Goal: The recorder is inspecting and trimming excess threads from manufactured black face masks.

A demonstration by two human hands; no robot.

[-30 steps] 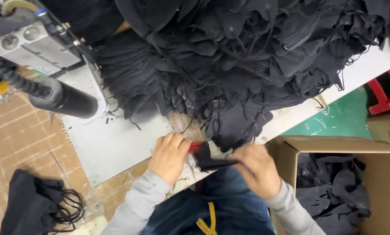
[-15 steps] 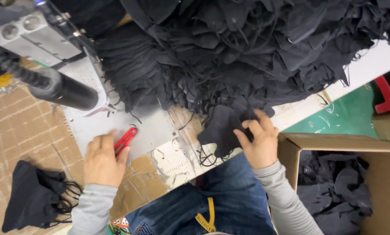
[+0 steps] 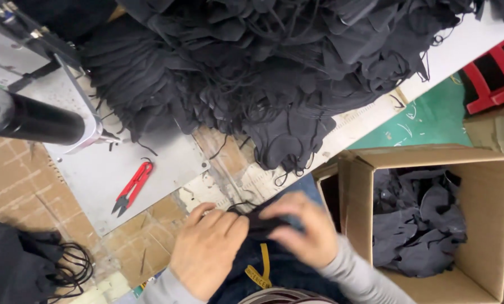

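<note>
Black fabric piece [image 3: 263,222] being pinched between both hands [image 3: 209,247] [image 3: 305,231]; possibly snagging its thin cord while handling near lap.

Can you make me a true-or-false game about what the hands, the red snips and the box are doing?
1. Both hands hold a small black cloth piece. True: the left hand and right hand grip it together.
2. The red snips are in the left hand. False: they lie alone on the grey metal plate.
3. The cardboard box is empty. False: dark cloth pieces lie inside it.
4. A big heap of black cloth covers the far side of the table. True.
5. The box stands on the person's left. False: it is on the right.
</note>
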